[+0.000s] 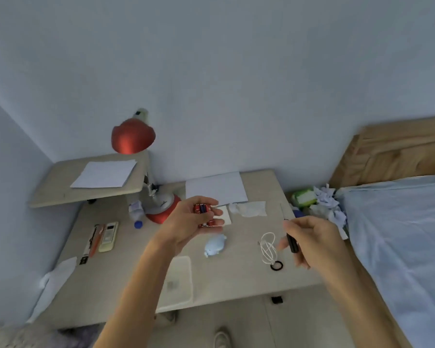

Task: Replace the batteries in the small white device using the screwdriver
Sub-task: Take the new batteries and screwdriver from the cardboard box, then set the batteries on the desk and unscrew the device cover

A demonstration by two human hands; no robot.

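A: Status on your hands?

B: Your left hand (194,222) is up above the surface (256,280), palm turned toward you. Its grip is closed round red batteries (203,208). One pair sits by the fingertips, and another red end shows lower, near the little finger. Can't tell the exact count, too blurred.

A: Right side?

B: Your right hand (309,237) has its grip on the screwdriver (293,244). The black handle is pinched between thumb and fingers, thin tip pointing up and away from you. The hand is in the air, off the surface, well apart from the left.

A: Where's the device?

B: The white device (226,215) lies flat on the surface just behind your left fingertips, partly hidden by them. It shows as a small pale square. Can't tell whether its cover is on or off.

A: Rest of the surface?

B: A blue toy (215,244) lies below your left hand, nearer you than the device. A coiled white cable (268,247) lies between your hands, with a black ring (276,266) just beside its near end. A tissue (249,208) is right of the device, with a paper sheet (216,188) behind both. A red lamp (132,139) stands back left and a remote (108,236) lies on the left. A clear case (178,280) sits at the near edge. The bed (399,234) runs along the right.
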